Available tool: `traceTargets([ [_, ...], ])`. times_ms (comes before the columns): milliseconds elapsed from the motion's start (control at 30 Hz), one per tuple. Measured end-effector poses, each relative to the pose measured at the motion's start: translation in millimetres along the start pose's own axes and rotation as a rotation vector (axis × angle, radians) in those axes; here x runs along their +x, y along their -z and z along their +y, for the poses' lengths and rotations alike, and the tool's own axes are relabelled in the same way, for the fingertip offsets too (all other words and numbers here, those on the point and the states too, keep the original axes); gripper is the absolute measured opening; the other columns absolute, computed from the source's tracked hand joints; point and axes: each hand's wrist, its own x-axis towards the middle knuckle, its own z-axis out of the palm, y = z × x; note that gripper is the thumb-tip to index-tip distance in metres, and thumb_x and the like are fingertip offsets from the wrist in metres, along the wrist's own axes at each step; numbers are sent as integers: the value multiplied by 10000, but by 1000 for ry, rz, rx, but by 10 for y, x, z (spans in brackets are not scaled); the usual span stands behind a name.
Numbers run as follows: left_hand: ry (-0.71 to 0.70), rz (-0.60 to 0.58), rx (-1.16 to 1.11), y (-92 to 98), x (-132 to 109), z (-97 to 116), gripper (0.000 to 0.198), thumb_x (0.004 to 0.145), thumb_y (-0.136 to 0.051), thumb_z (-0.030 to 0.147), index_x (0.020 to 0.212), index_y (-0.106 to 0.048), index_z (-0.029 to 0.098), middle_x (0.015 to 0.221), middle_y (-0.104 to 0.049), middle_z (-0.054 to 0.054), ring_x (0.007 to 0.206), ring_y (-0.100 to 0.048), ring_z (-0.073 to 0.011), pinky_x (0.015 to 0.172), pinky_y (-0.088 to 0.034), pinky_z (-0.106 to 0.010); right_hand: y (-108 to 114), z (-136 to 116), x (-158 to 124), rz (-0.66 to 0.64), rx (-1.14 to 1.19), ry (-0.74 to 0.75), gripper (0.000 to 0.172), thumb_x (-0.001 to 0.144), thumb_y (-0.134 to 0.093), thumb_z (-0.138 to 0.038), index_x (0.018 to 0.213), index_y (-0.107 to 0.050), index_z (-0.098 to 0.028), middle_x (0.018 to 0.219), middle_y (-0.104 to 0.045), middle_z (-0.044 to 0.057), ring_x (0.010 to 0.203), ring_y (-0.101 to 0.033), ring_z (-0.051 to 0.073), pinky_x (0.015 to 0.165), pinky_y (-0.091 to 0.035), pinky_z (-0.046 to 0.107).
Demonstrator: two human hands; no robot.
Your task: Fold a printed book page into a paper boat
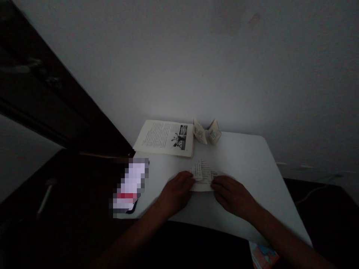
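A folded sheet of printed paper [202,175] lies on the white table [241,160], its top coming to a peak and its lower edge straight. My left hand [179,188] grips the paper's left side, with the fingers bent over its edge. On the opposite side, my right hand [228,192] has its fingers closed on the right corner. The thumbs are mostly hidden in the dim light. Behind the sheet stands a folded paper figure [208,133] with two raised, pointed parts, made of similar printed paper.
An open book [161,136] with text and pictures lies at the back left, near the wall [179,74]. A blurred-out phone [131,183] rests at the left table edge. A dark door [56,82] stands at left. Something colourful [263,256] shows below the front edge.
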Motion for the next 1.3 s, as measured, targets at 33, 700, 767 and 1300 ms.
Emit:
traceTargets([
  [33,8,16,2,3,-6,0,363,759,-481,93,1112,-491,172,1149,-521,-123,1107,-486,-242,845,-507,-416,1,5,10,6,6,-5,221,828,-489,-164,1004,-623,-144,994,-645,118,970,-571,226,840,-505,402],
  [700,196,121,-251,-12,43,-37,394,703,-577,85,1079,-518,186,1075,-517,-69,962,-552,-170,816,-517,-326,98,18,125,29,187,-173,159,858,-465,-201,924,-610,-196,928,-598,87,845,-574,189,721,-522,348],
  [767,201,130,-258,-12,45,-38,337,730,-581,114,1057,-532,181,1034,-539,-62,931,-563,-160,796,-517,-311,107,20,133,16,186,-186,151,858,-471,-202,912,-611,-193,924,-602,86,847,-571,186,734,-517,344],
  [1300,305,-46,-79,20,216,-2,160,822,-526,274,728,-590,163,738,-593,-35,738,-556,-166,703,-468,-310,207,108,383,-254,276,-402,201,860,-486,-334,868,-644,-209,806,-672,49,745,-622,190,681,-474,318],
])
